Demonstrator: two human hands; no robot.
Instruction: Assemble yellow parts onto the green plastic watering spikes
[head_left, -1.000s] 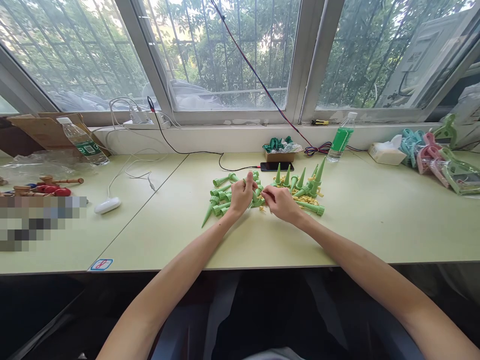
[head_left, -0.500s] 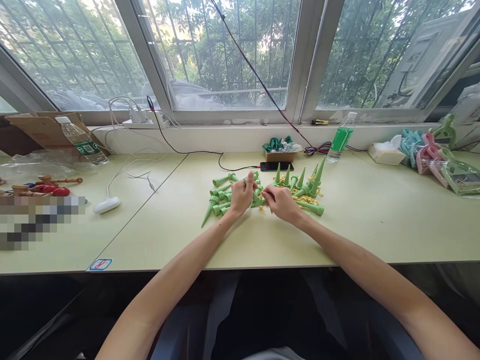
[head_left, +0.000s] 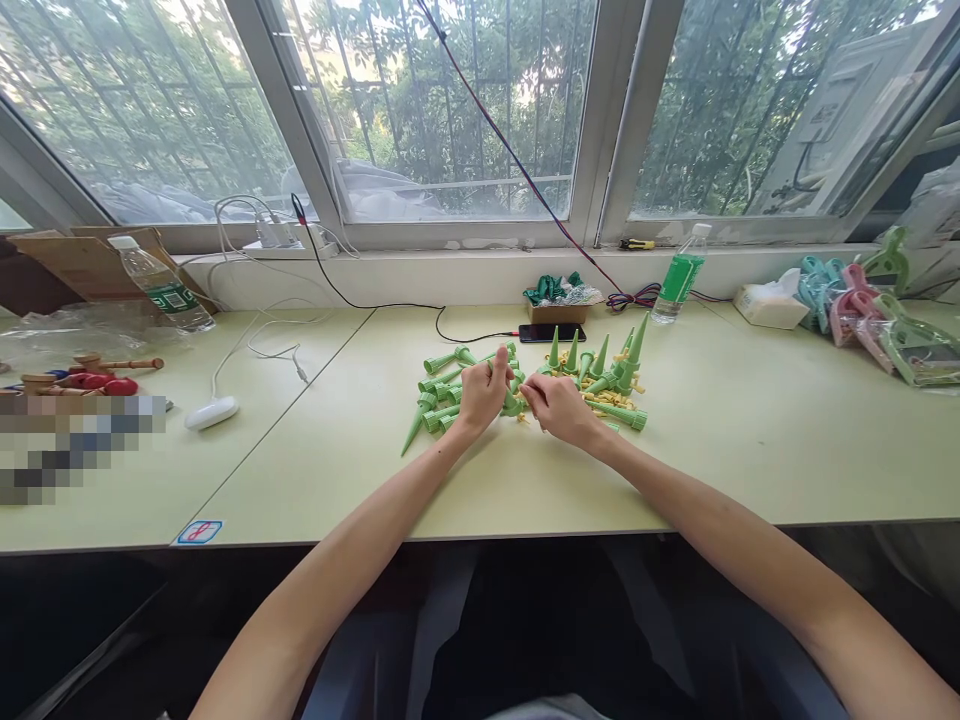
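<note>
My left hand (head_left: 482,392) is closed round a green plastic spike (head_left: 512,404) in the middle of the pale green table (head_left: 720,450). My right hand (head_left: 556,405) is pinched close beside it, its fingertips at the spike's end, on something too small to name. A heap of green spikes (head_left: 439,390) lies flat to the left of my hands. Other green spikes (head_left: 616,368) stand or lean to the right, among small yellow pieces (head_left: 600,398).
A black phone (head_left: 552,332) and a small box of green items (head_left: 559,294) lie behind the spikes. A green bottle (head_left: 679,276), a tissue pack (head_left: 771,304) and bagged clips (head_left: 877,310) sit right. A clear bottle (head_left: 157,284), a white device (head_left: 211,412) and wooden toys (head_left: 82,375) are left.
Both hands stay together over the spikes with only small finger movements; the view has shifted very slightly.
</note>
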